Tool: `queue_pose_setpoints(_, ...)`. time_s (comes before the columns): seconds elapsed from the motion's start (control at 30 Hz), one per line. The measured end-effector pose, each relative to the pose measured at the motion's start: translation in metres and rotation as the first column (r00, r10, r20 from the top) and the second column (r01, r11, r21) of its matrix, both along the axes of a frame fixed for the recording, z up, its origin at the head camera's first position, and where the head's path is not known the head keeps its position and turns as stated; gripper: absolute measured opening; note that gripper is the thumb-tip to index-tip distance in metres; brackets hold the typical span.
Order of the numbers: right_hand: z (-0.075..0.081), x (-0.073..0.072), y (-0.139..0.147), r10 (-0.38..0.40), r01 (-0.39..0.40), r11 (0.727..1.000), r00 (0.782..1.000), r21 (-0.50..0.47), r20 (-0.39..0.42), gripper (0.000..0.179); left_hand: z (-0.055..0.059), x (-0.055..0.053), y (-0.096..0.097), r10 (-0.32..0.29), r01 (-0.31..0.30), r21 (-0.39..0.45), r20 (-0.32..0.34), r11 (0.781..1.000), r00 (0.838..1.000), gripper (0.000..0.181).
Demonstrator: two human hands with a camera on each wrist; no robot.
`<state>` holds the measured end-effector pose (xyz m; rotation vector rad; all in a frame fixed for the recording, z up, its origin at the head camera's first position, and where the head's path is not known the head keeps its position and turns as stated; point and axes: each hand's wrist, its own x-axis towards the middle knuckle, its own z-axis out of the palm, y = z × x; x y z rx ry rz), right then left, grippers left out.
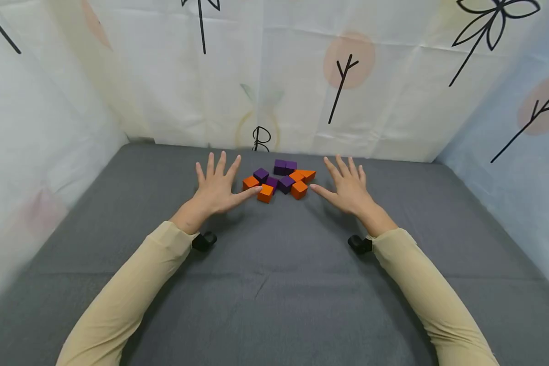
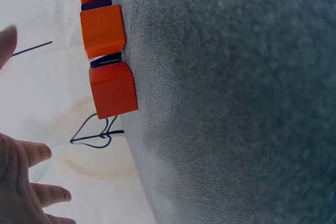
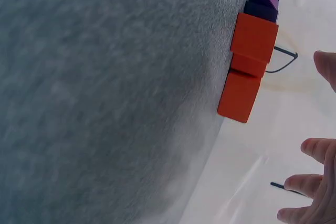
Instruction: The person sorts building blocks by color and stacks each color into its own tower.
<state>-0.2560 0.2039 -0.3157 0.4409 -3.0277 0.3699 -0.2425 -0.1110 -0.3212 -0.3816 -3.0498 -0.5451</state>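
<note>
Several orange and purple blocks lie in a loose cluster toward the back of the grey cloth. An orange block is at its front left, with a purple block near the middle and another orange block at the front right. Spread wide, my left hand hovers left of the cluster, its thumb pointing at the front-left block. My right hand is spread likewise on the other side, apart from the blocks. Both hands hold nothing. The left wrist view shows orange blocks in a row; the right wrist view shows more orange blocks.
Grey cloth covers the table surface. A pale patterned curtain rises directly behind the blocks, and similar curtains stand at the left and right. Each wrist bears a black camera mount under a beige sleeve.
</note>
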Motion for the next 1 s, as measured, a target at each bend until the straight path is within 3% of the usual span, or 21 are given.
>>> queue_pose_setpoints(0.27,0.0,-0.001,-0.017,0.08,-0.082,0.996,0.996,-0.045,-0.029,0.08,0.0,-0.004,-0.002,-0.045,0.048,0.152,-0.026,0.987,0.999,0.065)
queue_pose_setpoints(0.43,0.001,0.0,-0.031,0.131,-0.132,0.986,0.991,-0.097,-0.019,0.074,-0.002,-0.006,-0.001,-0.058,0.069,0.22,-0.057,0.973,0.997,0.055)
queue_pose_setpoints(0.7,0.003,0.001,-0.056,0.198,-0.199,0.962,0.98,-0.189,-0.023,0.064,-0.006,-0.008,0.006,-0.038,0.052,0.3,-0.055,0.953,0.998,0.051)
queue_pose_setpoints(1.0,0.001,0.001,-0.079,0.22,-0.214,0.94,0.975,-0.264,-0.007,0.052,-0.008,-0.006,0.019,-0.025,0.043,0.355,-0.057,0.934,0.998,0.033)
